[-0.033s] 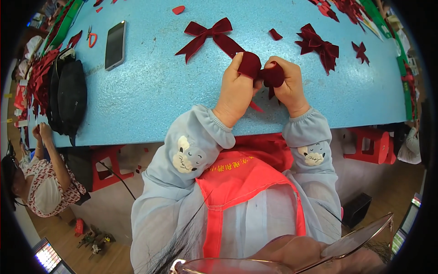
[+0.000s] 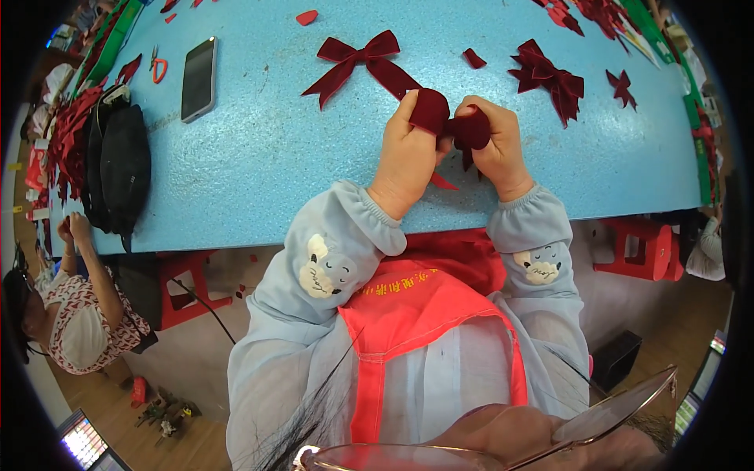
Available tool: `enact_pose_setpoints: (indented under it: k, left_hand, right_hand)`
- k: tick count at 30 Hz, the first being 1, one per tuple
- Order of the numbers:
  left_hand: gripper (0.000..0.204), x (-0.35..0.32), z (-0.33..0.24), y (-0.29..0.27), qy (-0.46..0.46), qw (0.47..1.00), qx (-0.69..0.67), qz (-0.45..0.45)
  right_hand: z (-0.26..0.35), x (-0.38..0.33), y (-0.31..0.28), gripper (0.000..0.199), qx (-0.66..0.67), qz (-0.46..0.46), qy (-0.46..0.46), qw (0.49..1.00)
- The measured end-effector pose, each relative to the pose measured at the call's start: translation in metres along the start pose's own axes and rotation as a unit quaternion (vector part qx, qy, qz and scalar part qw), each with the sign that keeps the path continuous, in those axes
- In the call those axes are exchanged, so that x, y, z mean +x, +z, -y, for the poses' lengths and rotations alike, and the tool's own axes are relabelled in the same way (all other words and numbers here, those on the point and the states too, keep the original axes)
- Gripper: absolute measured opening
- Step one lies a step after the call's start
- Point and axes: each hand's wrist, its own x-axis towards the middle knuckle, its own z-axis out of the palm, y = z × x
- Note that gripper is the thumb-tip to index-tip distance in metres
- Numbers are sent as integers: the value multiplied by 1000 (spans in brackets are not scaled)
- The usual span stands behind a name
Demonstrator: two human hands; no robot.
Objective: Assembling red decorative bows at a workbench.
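Note:
Between my two hands, above the near part of the blue table (image 2: pixel 259 173), is a dark red velvet bow (image 2: pixel 430 112). My left hand (image 2: pixel 402 161) is closed on its left loop, thumb on top. Around the right loop, the fingers of my right hand (image 2: pixel 501 149) are closed too. A ribbon tail hangs below the bow; its middle is partly hidden by my fingers. Just beyond my left hand lies a finished-looking velvet bow (image 2: pixel 360 56) with two tails. Beyond my right hand are a layered bow (image 2: pixel 547 82) and a small scrap of velvet (image 2: pixel 473 59).
At the left lie a phone (image 2: pixel 199 80), orange-handled scissors (image 2: pixel 159 69) and a black pouch (image 2: pixel 126 161) beside heaped red ribbon (image 2: pixel 69 145). A small bow (image 2: pixel 621 89) lies far right. Red stools (image 2: pixel 640 250) stand below the table; another person (image 2: pixel 86 314) works at left.

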Motion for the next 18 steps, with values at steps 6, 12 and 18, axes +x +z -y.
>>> enact_pose_setpoints:
  k: [6,12,18]
  left_hand:
    - [13,-3,10,6,37,999,-32,-9]
    - [15,0,10,10,33,997,-47,-41]
    - [16,8,0,3,47,999,4,-3]
  right_hand:
    - [3,-3,6,18,76,-45,11,996]
    - [7,3,13,11,96,-92,19,991]
    - [8,21,0,10,14,4,37,999]
